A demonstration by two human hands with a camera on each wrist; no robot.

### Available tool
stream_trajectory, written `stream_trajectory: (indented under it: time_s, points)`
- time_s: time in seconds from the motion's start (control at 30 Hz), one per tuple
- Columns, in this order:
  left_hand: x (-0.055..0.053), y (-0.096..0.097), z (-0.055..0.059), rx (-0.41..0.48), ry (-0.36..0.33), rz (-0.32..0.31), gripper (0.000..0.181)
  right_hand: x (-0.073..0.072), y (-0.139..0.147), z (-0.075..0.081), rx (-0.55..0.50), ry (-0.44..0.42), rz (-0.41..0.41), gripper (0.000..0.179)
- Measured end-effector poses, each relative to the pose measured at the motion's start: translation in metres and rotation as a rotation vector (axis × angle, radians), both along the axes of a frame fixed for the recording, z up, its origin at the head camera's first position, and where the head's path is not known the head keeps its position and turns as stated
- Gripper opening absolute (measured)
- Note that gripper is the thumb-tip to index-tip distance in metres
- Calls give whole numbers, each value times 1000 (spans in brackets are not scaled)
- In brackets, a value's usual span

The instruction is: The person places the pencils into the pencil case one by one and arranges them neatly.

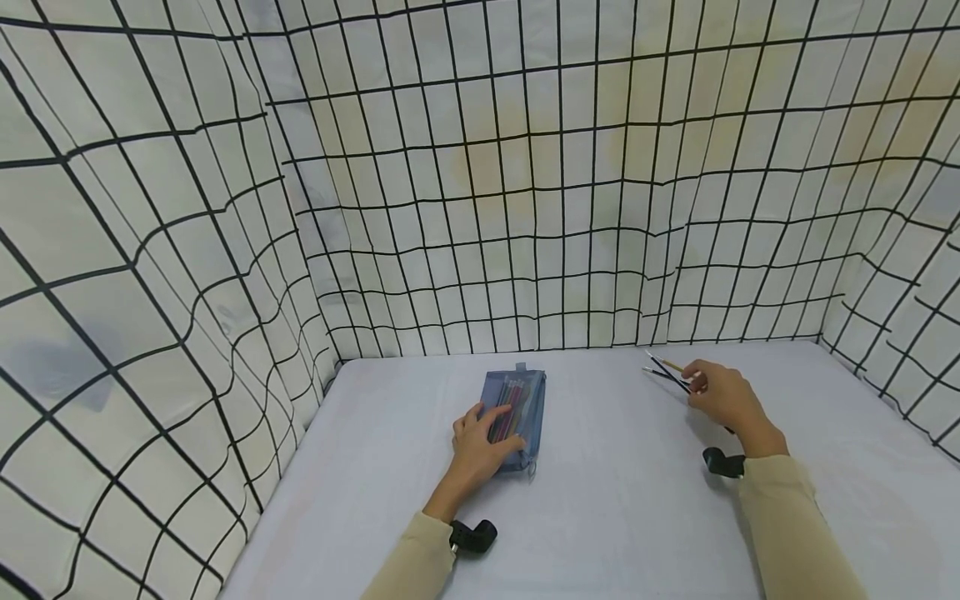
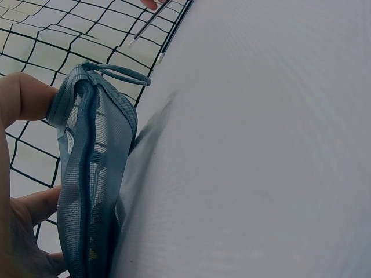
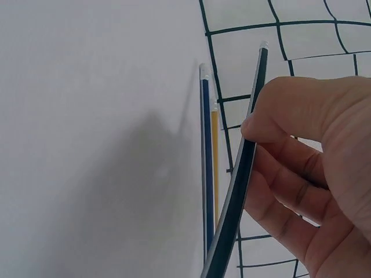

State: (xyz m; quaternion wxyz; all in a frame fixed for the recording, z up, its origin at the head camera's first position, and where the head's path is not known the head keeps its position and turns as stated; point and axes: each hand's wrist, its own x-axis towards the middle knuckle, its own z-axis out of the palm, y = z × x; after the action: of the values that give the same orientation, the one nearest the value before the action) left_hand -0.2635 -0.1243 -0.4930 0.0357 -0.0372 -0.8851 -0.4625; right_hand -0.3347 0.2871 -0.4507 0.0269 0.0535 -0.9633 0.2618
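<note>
A blue mesh pencil case point(image 1: 536, 417) with a zipper lies on the table, several coloured pencils point(image 1: 512, 400) showing through its top. Over it rests my left hand point(image 1: 480, 446), fingers spread on the upper face and thumb near the close end. The left wrist view shows the case's zipped side and a loop point(image 2: 124, 73) at its end. Farther right, my right hand point(image 1: 723, 400) pinches a dark pencil point(image 3: 232, 202) with a pale tip between thumb and fingers, held at a slant. Beside it are a dark blue pencil point(image 3: 206, 145) and a yellow pencil point(image 3: 215, 156).
A white-covered table point(image 1: 600, 500) spreads under both hands. White sheeting with a black grid point(image 1: 480, 208) rises behind it and along the left and right sides. Each wrist carries a small black camera point(image 1: 474, 537).
</note>
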Motion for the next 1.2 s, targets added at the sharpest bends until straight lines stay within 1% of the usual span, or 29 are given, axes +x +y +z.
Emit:
stream_trajectory:
  time_s: [0.2,0.4,0.6,0.8,0.9,1.07,1.2]
  points:
    - [0,0,0,2,-1,3,69,0,-4,5,-20,20,3,43]
    - [0,1,1,2,-4,4,69,3,-9,9,-49,14,-2,43]
    - [-1,0,0,1,-2,5,69,4,-11,10,-75,20,0,43]
    - [-1,1,-1,0,0,7,69,3,-11,11,-96,18,4,46]
    - [-1,0,-1,0,1,7,69,2,-13,11,-134,4,13,49]
    - [-1,0,-1,2,6,5,69,1,-16,10,-229,-31,34,52]
    - [-1,0,-1,6,9,2,70,1,-20,9,-270,-37,46,53]
